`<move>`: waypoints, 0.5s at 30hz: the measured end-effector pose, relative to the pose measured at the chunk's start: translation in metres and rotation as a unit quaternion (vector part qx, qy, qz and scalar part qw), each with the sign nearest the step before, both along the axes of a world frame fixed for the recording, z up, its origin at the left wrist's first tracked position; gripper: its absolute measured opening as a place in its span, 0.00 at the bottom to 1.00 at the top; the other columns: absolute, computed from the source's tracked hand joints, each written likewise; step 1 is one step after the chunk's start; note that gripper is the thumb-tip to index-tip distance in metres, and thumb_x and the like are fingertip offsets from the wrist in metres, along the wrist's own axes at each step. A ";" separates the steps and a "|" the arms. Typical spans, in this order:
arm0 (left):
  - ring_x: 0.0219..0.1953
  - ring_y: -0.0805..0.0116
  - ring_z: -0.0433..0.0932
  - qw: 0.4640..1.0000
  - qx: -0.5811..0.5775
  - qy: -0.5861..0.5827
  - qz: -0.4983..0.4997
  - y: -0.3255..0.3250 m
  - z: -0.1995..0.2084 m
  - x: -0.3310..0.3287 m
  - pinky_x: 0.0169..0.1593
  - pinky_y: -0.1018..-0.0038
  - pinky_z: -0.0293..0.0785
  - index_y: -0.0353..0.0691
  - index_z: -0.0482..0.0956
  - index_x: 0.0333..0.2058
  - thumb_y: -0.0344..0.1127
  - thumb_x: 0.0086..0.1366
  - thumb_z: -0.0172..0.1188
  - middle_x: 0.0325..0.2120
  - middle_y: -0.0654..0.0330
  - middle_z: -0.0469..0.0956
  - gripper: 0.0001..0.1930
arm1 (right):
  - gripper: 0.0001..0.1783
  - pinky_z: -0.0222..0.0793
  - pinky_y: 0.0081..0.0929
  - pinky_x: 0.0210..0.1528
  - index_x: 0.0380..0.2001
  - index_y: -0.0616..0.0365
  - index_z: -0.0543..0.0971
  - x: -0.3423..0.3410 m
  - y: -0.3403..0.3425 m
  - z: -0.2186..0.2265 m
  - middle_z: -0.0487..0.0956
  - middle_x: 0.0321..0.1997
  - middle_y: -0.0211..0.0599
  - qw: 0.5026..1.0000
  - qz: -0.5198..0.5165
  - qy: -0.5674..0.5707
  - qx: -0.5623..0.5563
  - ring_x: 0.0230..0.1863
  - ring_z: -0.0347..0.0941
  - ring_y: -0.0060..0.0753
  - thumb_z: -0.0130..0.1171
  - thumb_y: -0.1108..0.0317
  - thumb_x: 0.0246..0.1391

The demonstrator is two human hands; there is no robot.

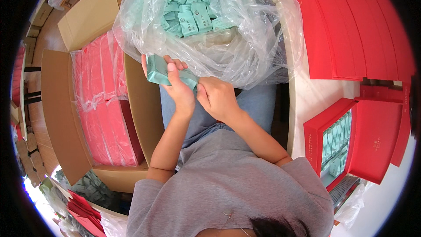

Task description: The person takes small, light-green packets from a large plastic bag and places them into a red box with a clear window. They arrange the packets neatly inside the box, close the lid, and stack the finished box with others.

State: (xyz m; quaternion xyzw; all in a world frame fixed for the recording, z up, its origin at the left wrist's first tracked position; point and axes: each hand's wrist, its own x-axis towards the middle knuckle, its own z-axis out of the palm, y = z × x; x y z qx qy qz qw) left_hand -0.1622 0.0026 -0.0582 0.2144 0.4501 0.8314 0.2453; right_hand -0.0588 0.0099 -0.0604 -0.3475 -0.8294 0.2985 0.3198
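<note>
In front of my lap, my left hand (179,92) is wrapped round small pale-green packets (158,71), its thumb lying across them. At least two seem to be in the grip, one dark-topped at the fingers and another beside the palm. My right hand (220,100) is closed, its curled fingers and thumb meeting the near end of the packets; its fingertips are partly hidden. Just beyond both hands, a large clear plastic bag (258,30) lies spread open, with many loose packets (188,22) of the same green inside.
Left of me stands an open cardboard carton (61,114) holding plastic-wrapped red boxes (101,74). On the white table (302,94) at the right, an open red gift box (311,145) contains rows of green packets. Large red boxes (351,22) are stacked behind it.
</note>
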 end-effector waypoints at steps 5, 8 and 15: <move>0.40 0.67 0.69 0.986 0.093 -0.024 -0.138 0.002 0.001 -0.013 0.48 0.68 0.67 0.49 0.44 0.67 0.49 0.63 0.48 0.41 0.58 0.68 0.37 | 0.17 0.63 0.26 0.19 0.28 0.60 0.73 0.004 0.003 0.010 0.73 0.21 0.32 0.905 -0.035 0.183 -0.383 0.23 0.70 0.27 0.56 0.54 0.57; 0.45 0.66 0.70 0.977 0.051 0.026 -0.203 0.001 0.000 -0.013 0.50 0.70 0.67 0.45 0.50 0.66 0.53 0.61 0.48 0.46 0.56 0.70 0.38 | 0.21 0.60 0.19 0.18 0.33 0.60 0.74 0.007 0.018 0.020 0.73 0.22 0.29 0.843 0.020 0.196 -0.501 0.24 0.69 0.18 0.56 0.50 0.58; 0.42 0.69 0.70 0.931 -0.107 -0.220 -0.270 0.001 0.005 -0.008 0.48 0.72 0.69 0.41 0.64 0.58 0.58 0.70 0.40 0.38 0.62 0.72 0.30 | 0.23 0.68 0.28 0.25 0.39 0.59 0.74 0.007 0.017 0.005 0.74 0.25 0.34 0.991 -0.053 0.110 -0.051 0.25 0.73 0.31 0.68 0.56 0.47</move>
